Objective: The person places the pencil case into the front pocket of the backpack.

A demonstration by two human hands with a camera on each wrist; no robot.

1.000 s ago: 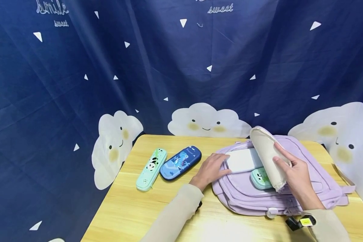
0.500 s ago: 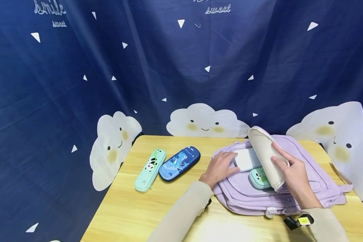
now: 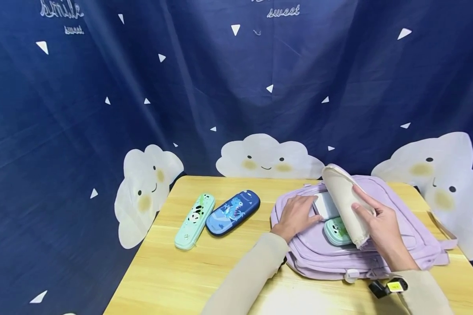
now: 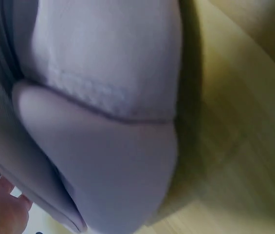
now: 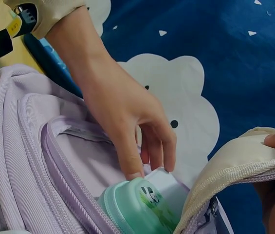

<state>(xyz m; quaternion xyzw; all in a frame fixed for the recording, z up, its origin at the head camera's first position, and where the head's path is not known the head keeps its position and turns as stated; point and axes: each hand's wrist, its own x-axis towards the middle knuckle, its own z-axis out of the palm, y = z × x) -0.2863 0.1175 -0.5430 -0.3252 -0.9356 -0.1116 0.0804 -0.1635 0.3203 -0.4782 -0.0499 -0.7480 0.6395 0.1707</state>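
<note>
Dark blue curtain (image 3: 236, 78), printed with clouds, hangs behind the table (image 3: 205, 271), whose far edge runs along it. A lilac backpack (image 3: 410, 218) lies flat on the right half, near the far edge; tabletop extends in front of it and leftward to two cases. Its pocket flap (image 3: 340, 197) is folded up, pale lining outward. The dinosaur case (image 3: 233, 212) and, just left of it, the panda case (image 3: 195, 221) lie parallel, long axes slanting from near left to far right.

Hands are apart. The right hand (image 3: 382, 225) pinches the flap between thumb and fingers. The left hand (image 3: 296, 217) grips the left end of a white box (image 3: 326, 206). The box lies in the pocket, its other end pointing right beneath the flap. Nearer, beside it, a mint case (image 3: 337, 231) also extends under the flap. Compared with one second earlier, the left hand and box sit farther right, with less box exposed.
</note>
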